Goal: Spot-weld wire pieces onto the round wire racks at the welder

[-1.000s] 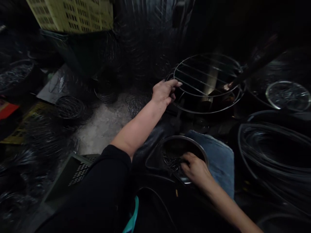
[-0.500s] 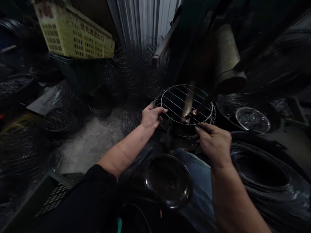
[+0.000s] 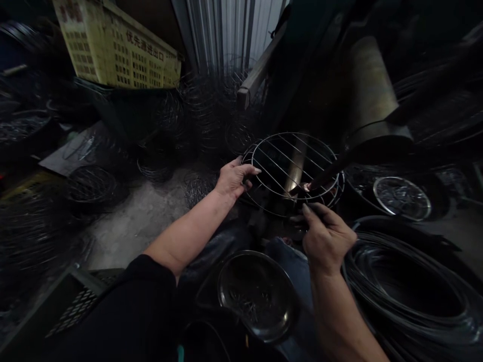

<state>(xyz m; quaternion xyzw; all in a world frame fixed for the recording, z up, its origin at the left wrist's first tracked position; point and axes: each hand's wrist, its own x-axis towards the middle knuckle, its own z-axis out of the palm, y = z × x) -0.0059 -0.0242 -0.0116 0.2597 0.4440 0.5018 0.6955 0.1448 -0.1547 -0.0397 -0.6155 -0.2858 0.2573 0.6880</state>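
Note:
A round wire rack point(image 3: 277, 168) with parallel cross bars and a second ring below is held level in front of me. My left hand point(image 3: 234, 178) grips its left rim, thumb on top and fingers curled underneath. My right hand point(image 3: 328, 234) is at the near right rim, thumb and fingers pinched together; what lies between them is hidden. Through the rack show a brass-coloured rod point(image 3: 296, 168) and a dark slanting bar with a coppery tip point(image 3: 306, 187). In front of my lap stands a shiny metal bowl point(image 3: 260, 296) with short thin pieces inside.
A thick metal cylinder point(image 3: 375, 83) juts in at upper right. Coiled wire point(image 3: 407, 266) lies at right, below a round container point(image 3: 402, 198). A yellow crate point(image 3: 124, 53) stands back left, a green crate point(image 3: 79, 301) front left. Wire racks point(image 3: 92, 183) are piled on the floor.
My right hand has shifted slightly down and left along the rack's near rim. My left hand keeps its grip. The view has moved a little, and the bowl's contents show more clearly.

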